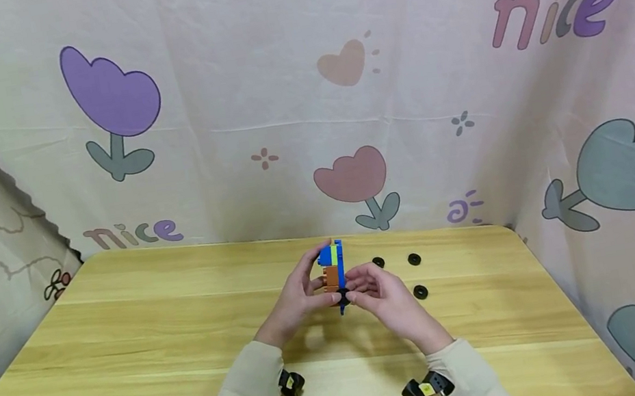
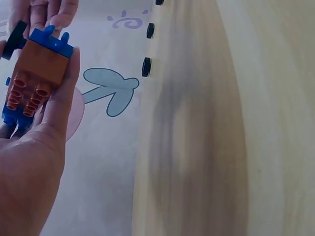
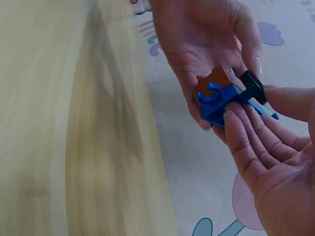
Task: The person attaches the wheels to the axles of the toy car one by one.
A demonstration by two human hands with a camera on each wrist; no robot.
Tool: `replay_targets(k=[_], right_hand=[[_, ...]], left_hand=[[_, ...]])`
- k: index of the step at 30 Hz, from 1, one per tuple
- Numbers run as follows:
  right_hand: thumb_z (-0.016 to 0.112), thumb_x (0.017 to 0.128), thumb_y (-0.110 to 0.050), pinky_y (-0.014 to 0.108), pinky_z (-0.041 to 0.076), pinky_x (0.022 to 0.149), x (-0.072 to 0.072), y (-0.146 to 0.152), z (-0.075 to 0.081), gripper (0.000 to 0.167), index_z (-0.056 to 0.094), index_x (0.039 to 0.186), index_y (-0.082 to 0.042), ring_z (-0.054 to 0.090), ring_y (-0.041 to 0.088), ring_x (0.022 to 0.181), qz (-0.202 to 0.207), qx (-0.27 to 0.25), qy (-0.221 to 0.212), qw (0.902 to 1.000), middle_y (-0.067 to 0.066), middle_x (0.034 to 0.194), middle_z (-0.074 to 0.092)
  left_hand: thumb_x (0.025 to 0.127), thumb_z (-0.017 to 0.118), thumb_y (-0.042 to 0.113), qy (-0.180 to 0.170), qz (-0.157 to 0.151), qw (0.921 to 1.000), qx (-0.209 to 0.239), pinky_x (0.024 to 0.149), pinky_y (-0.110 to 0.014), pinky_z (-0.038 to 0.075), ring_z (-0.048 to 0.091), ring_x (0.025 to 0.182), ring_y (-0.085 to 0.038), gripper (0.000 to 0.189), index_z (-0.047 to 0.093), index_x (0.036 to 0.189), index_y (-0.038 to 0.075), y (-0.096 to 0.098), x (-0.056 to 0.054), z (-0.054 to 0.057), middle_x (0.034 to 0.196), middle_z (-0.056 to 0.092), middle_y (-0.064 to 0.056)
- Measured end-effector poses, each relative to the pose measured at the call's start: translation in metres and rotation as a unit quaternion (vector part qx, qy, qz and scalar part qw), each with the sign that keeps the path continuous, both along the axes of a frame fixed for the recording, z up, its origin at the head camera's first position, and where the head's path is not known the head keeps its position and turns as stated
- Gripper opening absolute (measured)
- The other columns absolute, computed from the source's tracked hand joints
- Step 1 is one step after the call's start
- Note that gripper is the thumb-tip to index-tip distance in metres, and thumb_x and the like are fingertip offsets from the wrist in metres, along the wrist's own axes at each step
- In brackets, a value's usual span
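Observation:
A building-block vehicle (image 1: 331,275) of orange, blue and yellow-green bricks is held up above the table on its end. My left hand (image 1: 295,304) grips it along the orange brick side (image 2: 43,63). A black wheel (image 3: 253,87) sits at the blue base (image 3: 225,101), near two blue hooks (image 3: 209,93). My right hand (image 1: 388,297) has its thumb against this wheel and its fingers along the blue base, pinching there. The left thumb also comes close to the wheel. In the left wrist view orange studs (image 2: 32,93) face the camera.
Three loose black wheels lie on the wooden table (image 1: 158,334) to the right: one by the right hand (image 1: 378,262), one farther back (image 1: 414,259) and one nearer (image 1: 420,292). A printed curtain (image 1: 249,84) hangs behind the table's back edge.

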State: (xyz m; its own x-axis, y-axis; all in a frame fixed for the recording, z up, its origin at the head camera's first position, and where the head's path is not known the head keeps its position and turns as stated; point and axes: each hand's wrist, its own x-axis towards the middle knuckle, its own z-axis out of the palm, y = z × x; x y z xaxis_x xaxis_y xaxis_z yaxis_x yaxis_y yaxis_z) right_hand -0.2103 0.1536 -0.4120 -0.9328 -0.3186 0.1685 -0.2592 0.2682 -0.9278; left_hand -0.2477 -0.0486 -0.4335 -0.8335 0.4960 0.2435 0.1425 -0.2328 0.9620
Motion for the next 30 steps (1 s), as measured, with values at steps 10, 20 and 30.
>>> replay_targets(k=[10,20,30], right_hand=[[0.066,0.095,-0.015,0.040,0.054,0.082,-0.0015,0.0024,0.0017,0.025,0.064,0.116,-0.002,0.064,0.034,0.093,0.013,-0.013,-0.034,0.9993,0.009,0.101,0.065],[0.063,0.095,-0.002,0.052,0.052,0.086,-0.0032,0.0005,-0.0011,0.023,0.059,0.116,0.008,0.064,0.028,0.091,0.029,-0.048,-0.044,0.9974,0.016,0.102,0.063],[0.062,0.096,-0.005,0.042,0.054,0.086,-0.0033,0.0018,-0.0029,0.022,0.059,0.117,0.003,0.062,0.026,0.095,0.024,-0.025,-0.037,0.9987,0.013,0.104,0.062]], left_hand=[[0.086,0.072,-0.002,0.002,-0.003,1.0000,0.004,0.087,-0.046,0.053,0.051,0.120,-0.045,0.087,0.024,0.156,0.018,0.0000,0.0004,0.0019,0.162,0.008,-0.006],[0.085,0.074,-0.003,0.008,0.007,0.9999,-0.012,0.089,-0.045,0.052,0.049,0.123,-0.045,0.089,0.025,0.156,0.019,0.0012,0.0001,-0.0005,0.161,0.012,-0.002],[0.086,0.072,-0.005,-0.006,0.019,0.9994,-0.027,0.087,-0.045,0.053,0.049,0.123,-0.044,0.089,0.029,0.154,0.032,0.0026,0.0035,0.0009,0.162,0.011,0.002]])
